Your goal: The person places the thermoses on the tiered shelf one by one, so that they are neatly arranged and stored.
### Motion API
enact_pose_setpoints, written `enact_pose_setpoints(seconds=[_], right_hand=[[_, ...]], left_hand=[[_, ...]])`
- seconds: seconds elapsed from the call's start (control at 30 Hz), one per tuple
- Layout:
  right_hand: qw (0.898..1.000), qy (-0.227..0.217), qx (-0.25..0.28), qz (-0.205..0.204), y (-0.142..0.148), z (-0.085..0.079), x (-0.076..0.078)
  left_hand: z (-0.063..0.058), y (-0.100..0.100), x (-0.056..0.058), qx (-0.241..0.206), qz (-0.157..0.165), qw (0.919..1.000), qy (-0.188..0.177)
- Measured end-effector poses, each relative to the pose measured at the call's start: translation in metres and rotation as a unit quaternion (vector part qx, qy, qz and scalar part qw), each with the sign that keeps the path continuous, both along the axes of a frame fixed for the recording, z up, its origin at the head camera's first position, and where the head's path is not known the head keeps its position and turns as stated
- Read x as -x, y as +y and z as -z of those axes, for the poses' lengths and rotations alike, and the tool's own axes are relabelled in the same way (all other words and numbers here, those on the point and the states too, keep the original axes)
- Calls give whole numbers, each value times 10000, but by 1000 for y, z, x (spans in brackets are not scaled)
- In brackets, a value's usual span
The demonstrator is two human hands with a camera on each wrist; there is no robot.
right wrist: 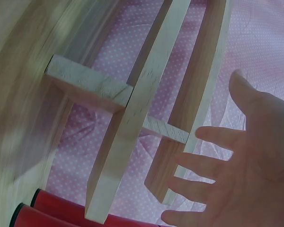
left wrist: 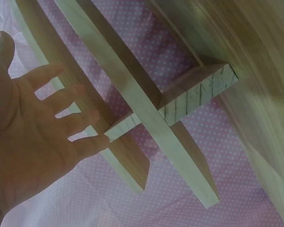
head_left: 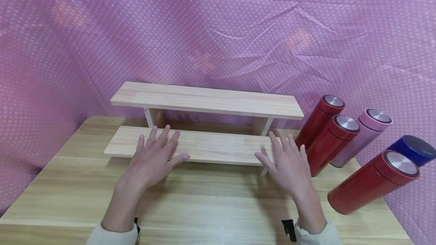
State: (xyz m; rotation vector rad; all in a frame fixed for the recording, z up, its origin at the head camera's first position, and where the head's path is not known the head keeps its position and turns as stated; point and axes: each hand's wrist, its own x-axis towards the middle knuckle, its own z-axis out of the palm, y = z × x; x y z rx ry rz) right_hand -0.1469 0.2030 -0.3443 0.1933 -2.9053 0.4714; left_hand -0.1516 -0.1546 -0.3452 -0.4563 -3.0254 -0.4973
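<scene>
A two-tier wooden shelf stands on the table, with an upper board [head_left: 207,99] behind and a lower board [head_left: 218,146] in front. My left hand [head_left: 150,162] is spread palm down over the left part of the lower board, and nothing is in it. Over the board's right end, my right hand [head_left: 289,165] has its fingers spread too and holds nothing. The left wrist view shows the left palm [left wrist: 33,118] in front of the boards, apart from the lower one. In the right wrist view the right palm [right wrist: 255,165] likewise faces the shelf.
Right of the shelf stand two red thermos bottles [head_left: 327,146] and a pink one [head_left: 361,139]. Nearer the table's right edge are another red bottle [head_left: 371,184] and a blue-topped one [head_left: 413,148]. Dotted pink cloth [head_left: 204,29] hangs behind the wooden table [head_left: 204,207].
</scene>
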Motion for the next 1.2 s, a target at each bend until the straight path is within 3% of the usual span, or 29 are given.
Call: enact_pose_setpoints(seconds=[0.3, 0.6, 0.83, 1.03, 1.2], right_hand=[[9944, 1030, 251, -51, 11, -5, -2], [9807, 1655, 1011, 256, 21, -10, -11], [9709, 1950, 1335, 390, 29, -17, -14], [9563, 2263, 1787, 473, 43, -20, -13], [9520, 2179, 2020, 729, 51, -27, -16]], left_hand=[[-3, -3, -2, -105, 25, 9998, -193], [-6, -15, 2, -419, 40, 9991, -70], [-6, -25, 3, -617, -30, 9981, -57], [-8, -33, 3, -809, -167, 9966, -22], [-9, -41, 4, -1007, -328, 9944, -36]])
